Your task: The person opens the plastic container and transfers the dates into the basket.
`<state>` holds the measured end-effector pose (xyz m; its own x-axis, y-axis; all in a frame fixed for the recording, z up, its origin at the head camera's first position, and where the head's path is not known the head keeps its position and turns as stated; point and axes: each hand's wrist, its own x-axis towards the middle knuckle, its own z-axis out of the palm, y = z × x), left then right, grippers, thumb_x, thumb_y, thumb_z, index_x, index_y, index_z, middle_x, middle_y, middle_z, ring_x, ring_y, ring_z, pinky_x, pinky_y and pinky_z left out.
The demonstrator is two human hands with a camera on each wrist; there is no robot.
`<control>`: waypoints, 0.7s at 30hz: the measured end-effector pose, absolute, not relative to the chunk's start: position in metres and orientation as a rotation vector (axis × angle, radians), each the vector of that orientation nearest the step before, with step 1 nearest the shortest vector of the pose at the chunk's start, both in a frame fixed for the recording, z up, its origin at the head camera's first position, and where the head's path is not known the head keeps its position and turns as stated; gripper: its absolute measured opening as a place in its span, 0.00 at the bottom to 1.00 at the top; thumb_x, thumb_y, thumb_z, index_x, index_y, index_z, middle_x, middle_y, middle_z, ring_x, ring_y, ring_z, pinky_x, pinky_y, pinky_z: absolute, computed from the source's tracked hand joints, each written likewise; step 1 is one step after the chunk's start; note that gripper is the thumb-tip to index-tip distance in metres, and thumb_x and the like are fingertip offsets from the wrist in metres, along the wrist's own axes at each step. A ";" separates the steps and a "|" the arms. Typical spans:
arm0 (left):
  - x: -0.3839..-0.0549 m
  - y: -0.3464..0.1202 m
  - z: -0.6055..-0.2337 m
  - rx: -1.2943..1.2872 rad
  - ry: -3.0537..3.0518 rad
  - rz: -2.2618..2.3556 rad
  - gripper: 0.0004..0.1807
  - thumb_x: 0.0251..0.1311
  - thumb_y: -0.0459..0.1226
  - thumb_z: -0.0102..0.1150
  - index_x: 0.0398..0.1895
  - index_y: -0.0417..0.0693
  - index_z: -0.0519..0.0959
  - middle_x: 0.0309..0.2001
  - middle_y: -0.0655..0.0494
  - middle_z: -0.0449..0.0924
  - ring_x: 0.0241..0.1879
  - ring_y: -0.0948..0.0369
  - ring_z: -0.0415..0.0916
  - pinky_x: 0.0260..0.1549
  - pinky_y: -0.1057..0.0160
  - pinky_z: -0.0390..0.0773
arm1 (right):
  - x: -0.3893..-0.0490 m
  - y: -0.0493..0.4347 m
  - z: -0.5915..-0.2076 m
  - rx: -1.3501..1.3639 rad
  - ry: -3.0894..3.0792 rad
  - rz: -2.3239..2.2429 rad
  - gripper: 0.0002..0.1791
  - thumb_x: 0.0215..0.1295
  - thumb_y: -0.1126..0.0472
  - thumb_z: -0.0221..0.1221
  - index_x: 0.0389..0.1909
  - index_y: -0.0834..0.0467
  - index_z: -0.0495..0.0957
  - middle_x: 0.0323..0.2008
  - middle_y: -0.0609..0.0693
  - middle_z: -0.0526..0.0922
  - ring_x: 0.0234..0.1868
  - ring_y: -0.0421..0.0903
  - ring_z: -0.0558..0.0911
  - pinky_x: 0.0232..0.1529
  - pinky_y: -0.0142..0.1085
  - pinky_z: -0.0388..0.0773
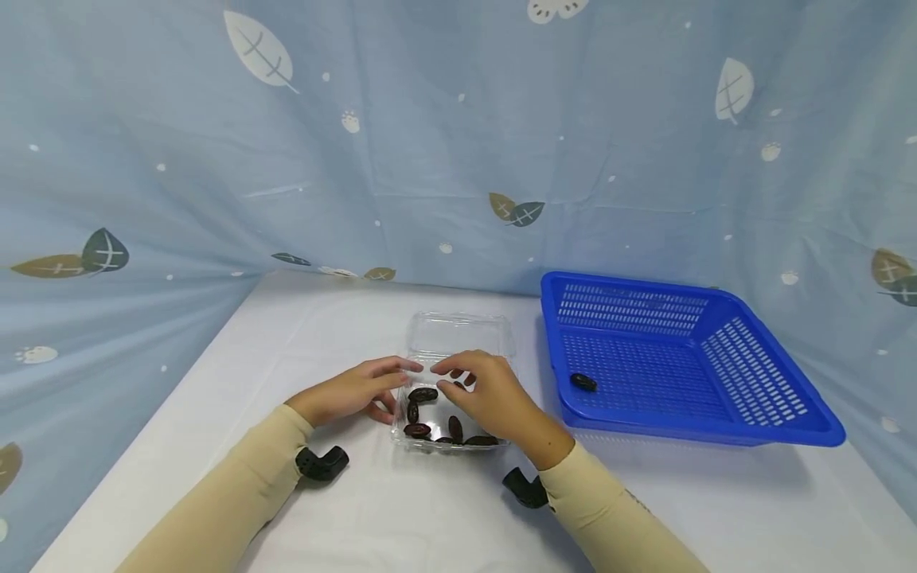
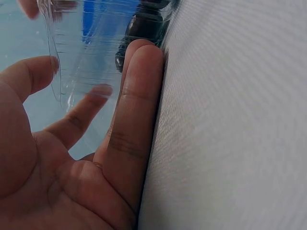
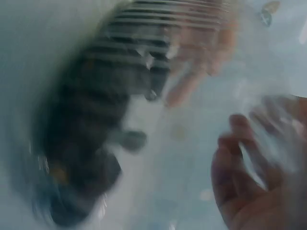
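Note:
A clear plastic clamshell box (image 1: 447, 410) lies on the table with its lid (image 1: 462, 333) folded back. Inside are several dark, wrinkled dates (image 1: 423, 394), most along the near and left sides. My left hand (image 1: 361, 390) is at the box's left side, and its fairly straight fingers (image 2: 139, 81) meet the see-through wall in the left wrist view. Over the box's right half hovers my right hand (image 1: 490, 394), thumb and index finger apart with nothing seen between them. It hides part of the box. The blurred right wrist view shows the dates through the plastic.
To the right stands a blue plastic basket (image 1: 673, 434) with slotted walls, a single date (image 1: 583, 382) near its left side. White cloth covers the table (image 1: 401, 509). A blue leaf-print curtain (image 1: 430, 143) hangs behind.

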<state>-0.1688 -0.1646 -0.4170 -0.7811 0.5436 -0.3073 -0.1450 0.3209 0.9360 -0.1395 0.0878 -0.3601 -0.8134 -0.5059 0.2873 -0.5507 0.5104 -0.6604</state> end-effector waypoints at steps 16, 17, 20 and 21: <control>-0.169 -0.161 -0.415 0.363 1.991 1.511 0.26 0.77 0.50 0.46 0.73 0.55 0.65 0.71 0.43 0.63 0.38 0.57 0.81 0.38 0.57 0.86 | -0.150 0.076 -0.387 0.994 -2.933 1.048 0.18 0.67 0.64 0.64 0.57 0.56 0.82 0.48 0.49 0.86 0.21 0.35 0.69 0.23 0.29 0.71; -0.169 -0.161 -0.415 0.365 1.993 1.509 0.26 0.77 0.50 0.46 0.73 0.55 0.65 0.71 0.43 0.63 0.38 0.57 0.81 0.38 0.58 0.86 | -0.150 0.076 -0.387 1.004 -2.941 1.026 0.18 0.67 0.63 0.64 0.57 0.56 0.82 0.50 0.49 0.86 0.22 0.35 0.70 0.24 0.28 0.72; -0.169 -0.162 -0.414 0.366 1.993 1.505 0.26 0.78 0.49 0.45 0.74 0.53 0.64 0.70 0.43 0.64 0.37 0.58 0.81 0.38 0.58 0.86 | -0.151 0.074 -0.390 1.039 -2.961 0.973 0.17 0.67 0.63 0.64 0.57 0.56 0.83 0.53 0.49 0.86 0.25 0.35 0.72 0.30 0.28 0.74; -0.169 -0.162 -0.413 0.364 1.994 1.503 0.25 0.78 0.48 0.45 0.74 0.53 0.64 0.69 0.43 0.65 0.37 0.58 0.81 0.38 0.58 0.86 | -0.151 0.074 -0.390 1.050 -2.965 0.959 0.17 0.68 0.63 0.64 0.56 0.56 0.83 0.53 0.49 0.86 0.27 0.35 0.73 0.31 0.28 0.74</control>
<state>-0.1685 -0.1620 -0.4135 -0.7772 0.5522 -0.3017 -0.1379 0.3184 0.9379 -0.1512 0.0741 -0.3899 -0.7864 -0.6154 0.0530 -0.5300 0.6281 -0.5697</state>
